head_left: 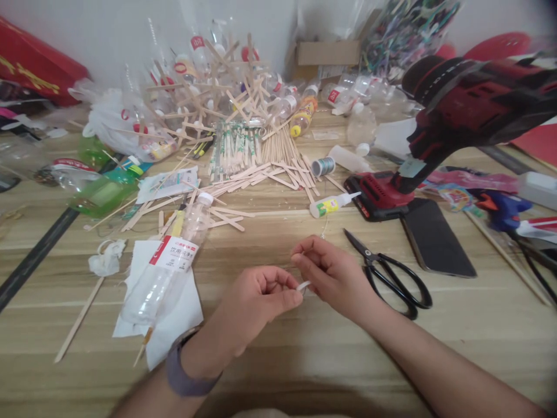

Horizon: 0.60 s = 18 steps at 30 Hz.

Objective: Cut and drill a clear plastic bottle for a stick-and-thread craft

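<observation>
My left hand (265,296), with a watch on its wrist, pinches a small white piece (303,285) between thumb and forefinger. Close on its right, my right hand (331,273) has its thumb and forefinger pressed together; whatever they hold is too small to make out. Black-handled scissors (391,276) lie just right of my right hand. Beyond the hands is a small glue bottle (331,205) with a yellow-green label. A clear plastic bottle (172,255) rests on white paper (191,313) to the left.
Wooden sticks (243,177) and plastic bottles are heaped at the back. A red and black drill (452,110) stands at the right, beside a phone (437,235) and a blue glue gun (500,209). A thread spool (323,167) lies near the middle.
</observation>
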{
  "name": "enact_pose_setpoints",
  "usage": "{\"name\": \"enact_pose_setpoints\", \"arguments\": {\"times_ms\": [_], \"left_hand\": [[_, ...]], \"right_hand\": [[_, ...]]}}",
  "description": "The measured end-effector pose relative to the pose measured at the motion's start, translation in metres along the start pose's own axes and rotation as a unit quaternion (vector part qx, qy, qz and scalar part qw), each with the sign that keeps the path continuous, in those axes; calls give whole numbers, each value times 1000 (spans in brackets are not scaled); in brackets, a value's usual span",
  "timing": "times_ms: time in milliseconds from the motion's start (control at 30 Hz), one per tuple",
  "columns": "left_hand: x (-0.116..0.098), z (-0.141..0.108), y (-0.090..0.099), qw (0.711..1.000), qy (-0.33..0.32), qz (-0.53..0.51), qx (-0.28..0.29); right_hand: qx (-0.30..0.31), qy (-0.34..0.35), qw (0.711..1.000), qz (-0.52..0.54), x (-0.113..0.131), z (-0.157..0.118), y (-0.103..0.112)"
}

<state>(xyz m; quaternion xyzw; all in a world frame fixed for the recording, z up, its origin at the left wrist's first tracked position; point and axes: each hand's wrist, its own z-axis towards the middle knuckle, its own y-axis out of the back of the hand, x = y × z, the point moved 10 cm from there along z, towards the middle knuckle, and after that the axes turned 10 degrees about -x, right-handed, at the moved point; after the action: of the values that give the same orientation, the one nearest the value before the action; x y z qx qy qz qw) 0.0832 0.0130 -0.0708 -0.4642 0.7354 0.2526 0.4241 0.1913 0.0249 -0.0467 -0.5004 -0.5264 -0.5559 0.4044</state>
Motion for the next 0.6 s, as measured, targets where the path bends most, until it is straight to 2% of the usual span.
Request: {"name": "enact_pose_setpoints", "arguments": {"times_ms": [67,167,267,333,400,467,600], "left_hand": [[4,0,-3,997,34,-69,18],[3,1,1,989,52,-138,13],[0,3,8,982,57,-182,-4],[-1,4,13,977,57,-203,-21],[-2,5,16,975,56,-215,-33],[-2,5,17,973,56,-222,-35],[-2,4,15,972,57,-227,-32]], "right_hand": [[12,0,999,31,0,0,-2],[20,36,997,59,9,-1,0],[-2,152,988,5,32,-5,10],[-15,267,960,-78,51,-14,10],[-21,354,922,-155,62,-23,6],[-27,394,897,-198,64,-28,1],[-29,413,882,-222,62,-30,-5]]}}
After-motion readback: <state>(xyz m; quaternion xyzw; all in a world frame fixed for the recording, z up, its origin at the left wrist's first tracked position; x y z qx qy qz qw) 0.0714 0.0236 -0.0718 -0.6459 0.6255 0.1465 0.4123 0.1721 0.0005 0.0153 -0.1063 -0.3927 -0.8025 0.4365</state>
